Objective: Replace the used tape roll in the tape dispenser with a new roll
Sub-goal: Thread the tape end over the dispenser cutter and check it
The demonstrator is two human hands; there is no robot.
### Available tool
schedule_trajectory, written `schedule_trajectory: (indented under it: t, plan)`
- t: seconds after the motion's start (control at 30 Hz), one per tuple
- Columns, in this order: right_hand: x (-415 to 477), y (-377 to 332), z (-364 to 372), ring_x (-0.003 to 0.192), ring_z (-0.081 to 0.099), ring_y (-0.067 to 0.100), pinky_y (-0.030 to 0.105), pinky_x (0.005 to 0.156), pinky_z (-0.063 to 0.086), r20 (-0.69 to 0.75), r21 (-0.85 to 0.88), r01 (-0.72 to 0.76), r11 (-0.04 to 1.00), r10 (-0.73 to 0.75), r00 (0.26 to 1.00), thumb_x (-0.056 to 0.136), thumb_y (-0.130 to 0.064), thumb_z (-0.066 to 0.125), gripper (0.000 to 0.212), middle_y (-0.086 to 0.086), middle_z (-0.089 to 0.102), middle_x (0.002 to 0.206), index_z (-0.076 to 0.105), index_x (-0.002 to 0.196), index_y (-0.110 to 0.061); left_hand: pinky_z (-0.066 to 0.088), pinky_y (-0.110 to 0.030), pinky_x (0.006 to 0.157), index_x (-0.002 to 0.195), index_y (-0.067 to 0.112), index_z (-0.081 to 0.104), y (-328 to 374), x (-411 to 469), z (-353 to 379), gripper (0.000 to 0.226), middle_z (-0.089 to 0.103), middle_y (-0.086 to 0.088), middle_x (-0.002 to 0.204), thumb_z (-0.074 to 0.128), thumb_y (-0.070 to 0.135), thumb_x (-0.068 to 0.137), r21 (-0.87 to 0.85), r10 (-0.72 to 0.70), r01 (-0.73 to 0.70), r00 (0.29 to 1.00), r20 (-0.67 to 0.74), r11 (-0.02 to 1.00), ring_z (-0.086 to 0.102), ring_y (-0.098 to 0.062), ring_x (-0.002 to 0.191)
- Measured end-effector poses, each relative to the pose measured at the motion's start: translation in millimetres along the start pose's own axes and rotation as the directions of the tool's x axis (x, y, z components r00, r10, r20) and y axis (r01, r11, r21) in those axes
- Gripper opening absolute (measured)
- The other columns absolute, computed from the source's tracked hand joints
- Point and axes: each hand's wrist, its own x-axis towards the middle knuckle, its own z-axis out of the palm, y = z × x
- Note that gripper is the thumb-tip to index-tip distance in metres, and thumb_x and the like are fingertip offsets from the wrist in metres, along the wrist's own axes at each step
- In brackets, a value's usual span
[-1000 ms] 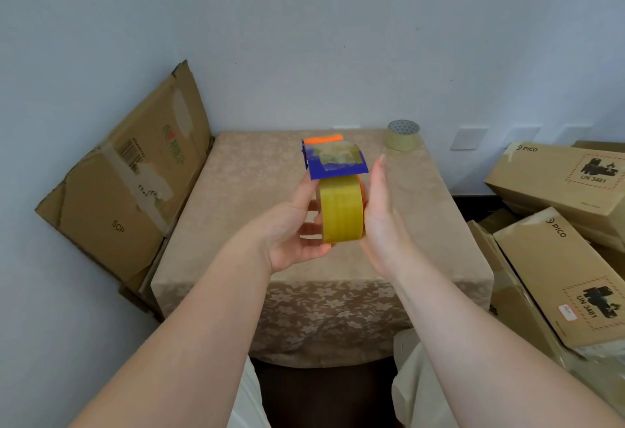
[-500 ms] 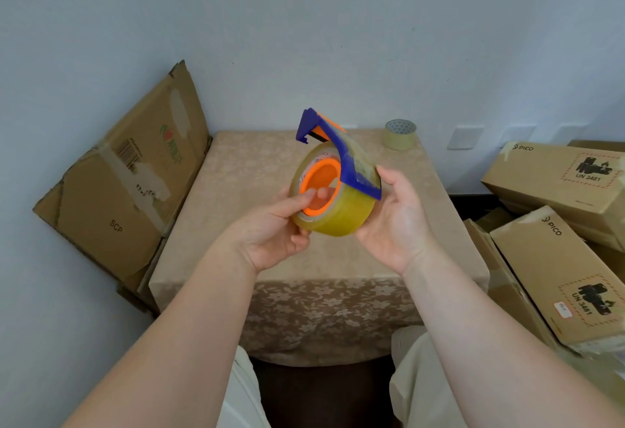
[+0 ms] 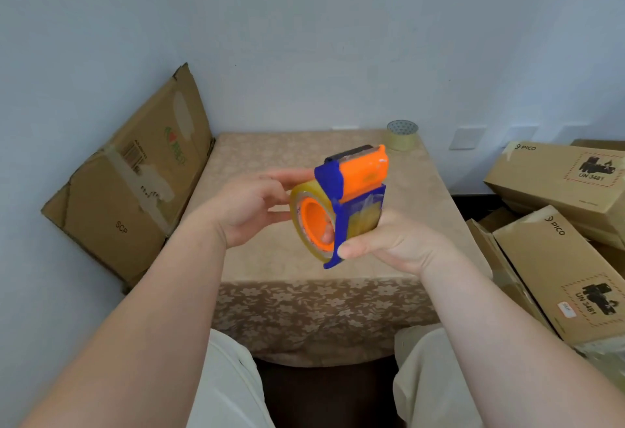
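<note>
I hold a blue and orange tape dispenser in the air above the table. A yellowish clear tape roll sits on its orange hub. My right hand grips the dispenser's blue frame from the right, thumb on the lower front edge. My left hand holds the roll's left side, fingers stretched behind it. A second, thin tape roll stands at the table's far right corner.
The table wears a beige flowered cloth. A flattened cardboard box leans on the wall to the left. Stacked brown cartons lie on the right. My knees show under the near table edge.
The dispenser has been turned in my hands: first the roll's tread faced me, then its orange hub, and now the orange handle points up and right.
</note>
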Motion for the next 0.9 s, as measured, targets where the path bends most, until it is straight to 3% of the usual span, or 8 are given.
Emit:
schedule_trajectory:
  t: [0.17,0.3,0.4,0.5,0.57,0.67,0.73,0.9]
  plan:
    - [1.9,-10.5,3.4,0.085,0.069,0.010,0.029,0.078,0.057,-0.154,-0.438,-0.100,0.894,0.035,0.987,0.060,0.005,0.082,0.050,-0.004,0.073,0.091,0.065,0.099,-0.023,0.046,-0.037,0.094,0.115,0.021,0.064,6.4,-1.5,-0.2,0.032,0.064,0.004,0.122,0.043,0.030,0.093,0.003,-0.054,0.054,0.997,-0.051,0.999,0.058,-0.016,0.113]
    - [10.7,0.2,6.6,0.092,0.066,0.024,0.044,0.090,0.052,-0.225,-0.707,-0.075,0.703,-0.123,0.967,0.059,-0.013,0.081,0.046,0.005,0.070,0.097,0.062,0.100,-0.018,0.046,-0.040,0.098,0.117,0.029,0.058,8.8,2.0,8.8,0.026,0.060,0.003,0.128,0.048,0.028,0.093,0.079,-0.029,0.036,0.995,-0.092,0.996,0.056,-0.020,0.116]
    - [14.1,7.8,5.2,0.104,0.058,0.026,0.047,0.118,0.019,-0.226,-0.819,-0.061,0.571,-0.223,0.948,0.067,-0.016,0.078,0.038,0.000,0.066,0.097,0.059,0.100,-0.019,0.041,-0.042,0.103,0.129,0.030,0.051,7.6,2.8,12.3,0.038,0.054,0.005,0.135,0.051,0.022,0.092,0.230,0.048,-0.025,0.994,-0.095,0.973,0.051,-0.017,0.122]
    - [13.1,10.1,2.9,0.117,0.050,0.023,0.046,0.119,0.005,-0.239,-0.862,-0.056,0.503,-0.308,0.921,0.071,-0.014,0.075,0.032,0.001,0.065,0.102,0.062,0.099,-0.018,0.038,-0.032,0.101,0.133,0.028,0.047,9.2,0.3,15.6,0.044,0.055,0.005,0.134,0.053,0.018,0.091,0.320,0.139,-0.107,0.987,-0.078,0.941,0.049,-0.012,0.123]
    - [14.2,13.8,1.1,0.114,0.051,0.025,0.052,0.118,0.015,-0.256,-0.856,-0.049,0.514,-0.341,0.905,0.070,-0.014,0.074,0.025,0.001,0.064,0.098,0.061,0.090,-0.018,0.038,-0.024,0.101,0.131,0.024,0.050,10.9,-1.4,19.2,0.044,0.058,0.002,0.130,0.056,0.013,0.089,0.346,0.220,-0.177,0.972,-0.088,0.921,0.049,-0.008,0.122]
    - [15.4,16.9,2.8,0.099,0.054,0.032,0.053,0.091,0.047,-0.321,-0.782,-0.041,0.621,-0.346,0.882,0.065,-0.026,0.069,0.025,0.002,0.059,0.096,0.057,0.086,-0.025,0.042,-0.019,0.099,0.124,0.023,0.057,10.7,-1.9,27.0,0.042,0.059,0.004,0.129,0.059,0.006,0.086,0.423,0.326,-0.243,0.935,-0.136,0.873,0.050,-0.003,0.120]
    - [14.9,18.1,2.7,0.096,0.055,0.033,0.049,0.079,0.052,-0.342,-0.773,-0.052,0.633,-0.346,0.874,0.064,-0.028,0.068,0.031,0.006,0.059,0.100,0.060,0.093,-0.021,0.047,-0.026,0.098,0.118,0.024,0.061,9.2,-0.6,31.4,0.038,0.060,0.008,0.127,0.062,0.007,0.084,0.479,0.366,-0.243,0.912,-0.183,0.844,0.053,-0.005,0.119]
    - [12.7,17.4,0.5,0.097,0.055,0.028,0.044,0.080,0.052,-0.353,-0.802,-0.085,0.592,-0.353,0.866,0.070,-0.013,0.075,0.032,0.009,0.059,0.102,0.061,0.098,-0.013,0.048,-0.027,0.090,0.102,0.022,0.070,8.3,1.4,39.2,0.026,0.067,0.009,0.113,0.068,0.009,0.079,0.596,0.460,-0.227,0.845,-0.272,0.770,0.059,-0.007,0.107]
